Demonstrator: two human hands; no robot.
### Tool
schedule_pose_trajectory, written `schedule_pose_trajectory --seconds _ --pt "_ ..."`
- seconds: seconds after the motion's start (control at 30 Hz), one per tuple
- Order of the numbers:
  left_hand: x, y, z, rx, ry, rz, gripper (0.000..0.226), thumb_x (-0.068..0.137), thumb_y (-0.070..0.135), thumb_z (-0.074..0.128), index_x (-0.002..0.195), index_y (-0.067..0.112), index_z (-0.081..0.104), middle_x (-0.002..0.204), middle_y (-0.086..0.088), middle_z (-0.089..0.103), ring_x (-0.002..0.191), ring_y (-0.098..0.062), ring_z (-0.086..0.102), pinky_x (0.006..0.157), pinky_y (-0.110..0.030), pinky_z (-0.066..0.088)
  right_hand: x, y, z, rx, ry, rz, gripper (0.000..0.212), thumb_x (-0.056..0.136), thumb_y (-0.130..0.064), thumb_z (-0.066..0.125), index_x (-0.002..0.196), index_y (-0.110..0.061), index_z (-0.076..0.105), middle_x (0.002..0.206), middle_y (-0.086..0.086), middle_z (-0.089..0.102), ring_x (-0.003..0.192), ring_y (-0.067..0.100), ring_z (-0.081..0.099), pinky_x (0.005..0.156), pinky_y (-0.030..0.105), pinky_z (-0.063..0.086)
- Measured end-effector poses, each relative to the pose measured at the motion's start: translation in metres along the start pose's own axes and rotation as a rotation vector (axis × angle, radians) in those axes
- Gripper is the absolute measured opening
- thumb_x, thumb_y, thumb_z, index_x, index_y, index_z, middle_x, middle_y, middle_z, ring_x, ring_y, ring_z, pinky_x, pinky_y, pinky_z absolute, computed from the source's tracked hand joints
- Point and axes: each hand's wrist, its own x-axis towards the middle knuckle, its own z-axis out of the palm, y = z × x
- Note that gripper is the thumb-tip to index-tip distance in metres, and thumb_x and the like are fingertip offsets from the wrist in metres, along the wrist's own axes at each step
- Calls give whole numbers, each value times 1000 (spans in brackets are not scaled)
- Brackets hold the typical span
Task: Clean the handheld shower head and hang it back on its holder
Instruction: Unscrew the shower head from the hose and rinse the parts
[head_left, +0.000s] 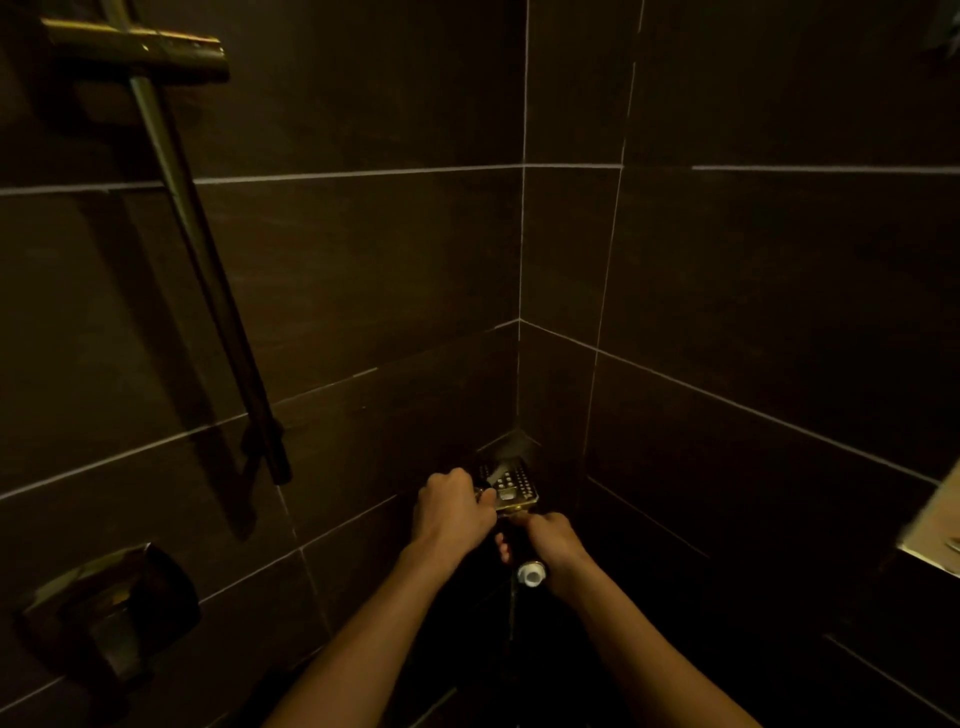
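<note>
Both hands on the shower head, low in the dark-tiled corner!
The left hand curls its fingers round the edge of the square gold-toned metal shower head, whose nozzle face is up. The right hand wraps the handle above its white end fitting.

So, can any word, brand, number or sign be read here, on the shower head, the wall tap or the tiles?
None: no text can be read in this view.
The shower head shows only rows of small holes.
The wall tap, the rail and the tiles show no lettering, and the light is dim.
</note>
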Motion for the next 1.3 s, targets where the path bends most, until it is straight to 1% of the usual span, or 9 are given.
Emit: schedule_pose_trajectory --seconds 0.07,0.27,0.4,0.47,0.7,0.83,1.03,1.2,1.3 --pt "-1 2 1 -6 -12 8 23 93 39 63 98 18 67 91 1 62 82 -15 62 65 -28 49 2 0 3 -2 17 -8 22 99 -2 53 105 13 67 70 20 68 52 25 64 51 33 55" --pt "3 -22 -1 -35 -35 -50 23 91 42 64 96 20 67 90 0 64 80 -15 63 64 -31 54 0 0 12 22 6 5 20 100 -1 50 108 12 64 71 21 65 54 26 62 50 32 53" --pt "6 -48 -5 -66 -56 -64 27 91 46 62 94 19 66 89 -2 65 79 -16 64 61 -31 51 2 4 20 22 9 19 19 101 -3 50 101 9 65 72 20 66 56 25 62 53 34 54" --pt "7 -70 -9 -75 -47 -92 28 91 46 61 93 18 65 89 -3 67 79 -18 66 64 -33 55 2 7 23 17 7 22 21 103 -6 50 97 7 65 75 19 67 58 25 63 57 36 54" --pt "-2 -182 -16 20 -94 -277 32 95 48 58 89 16 64 88 -3 65 71 -14 59 54 -26 43 16 19 39 39 6 -31 25 106 -16 49 115 3 63 91 17 70 65 22 67 59 34 57" --pt "-13 -244 -20 46 -166 -381 32 97 44 56 99 13 64 88 -3 60 72 -14 56 55 -24 39 19 21 52 16 -19 -107 25 107 -19 49 117 0 62 95 16 68 69 21 67 58 31 60" --pt "-27 -346 -27 37 -208 -481 38 96 45 57 88 9 64 93 -14 66 89 -30 66 62 -30 41 22 26 82 -29 -18 -294 20 105 -22 53 115 -9 66 104 15 70 71 15 73 60 28 61" --pt "-32 -408 -30 63 -305 -511 40 96 48 56 84 10 57 85 -11 57 89 -32 64 63 -30 41 18 23 110 -158 21 -495 21 106 -18 49 119 -23 66 115 4 72 96 16 73 84 37 58" --pt "-30 -432 -32 65 -326 -522 42 95 49 56 93 8 65 95 -15 64 93 -32 64 68 -31 45 13 16 128 -184 39 -579 24 106 -17 49 122 -26 65 126 3 69 108 15 69 85 28 55"
